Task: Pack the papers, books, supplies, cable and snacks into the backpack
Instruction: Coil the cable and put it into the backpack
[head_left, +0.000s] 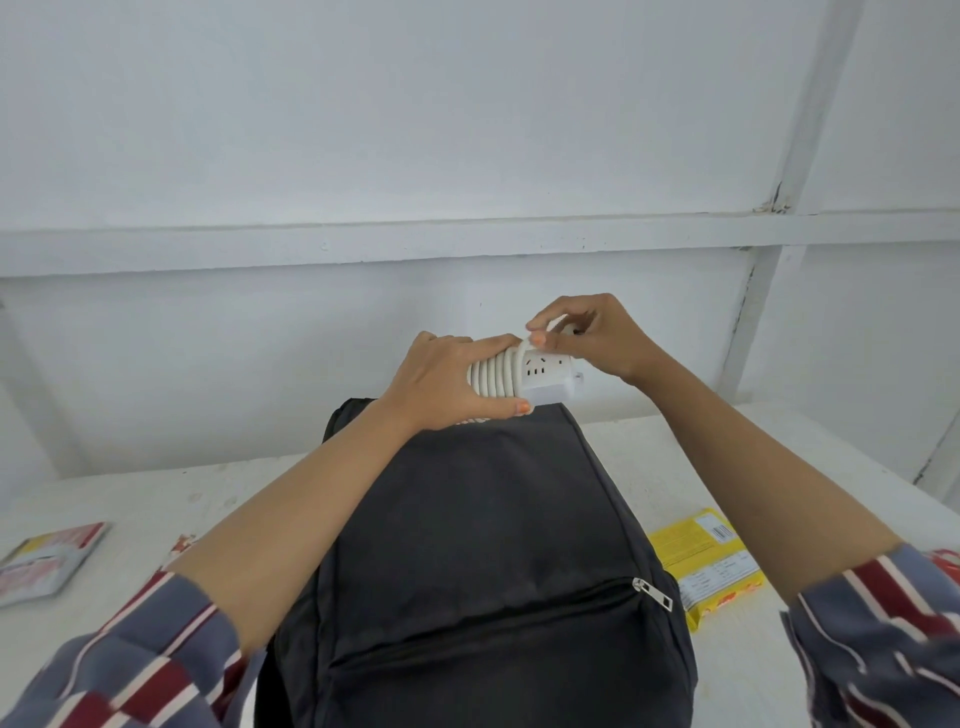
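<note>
The left hand (441, 384) was curled round the white cable (493, 376), wound in tight coils about a white power strip (545, 376), held just above the far end of the black backpack (493, 519). The right hand (597, 338) pinched a loop of that cable at the strip's top edge between thumb and fingertips. The backpack lay flat on the white surface (675, 457), its front pocket zipper pull (653, 592) at the right. A yellow snack packet (701, 561) lay just beside the backpack on the right, partly under the right forearm. A flat red-and-white booklet (47, 561) lay well apart to the left.
</note>
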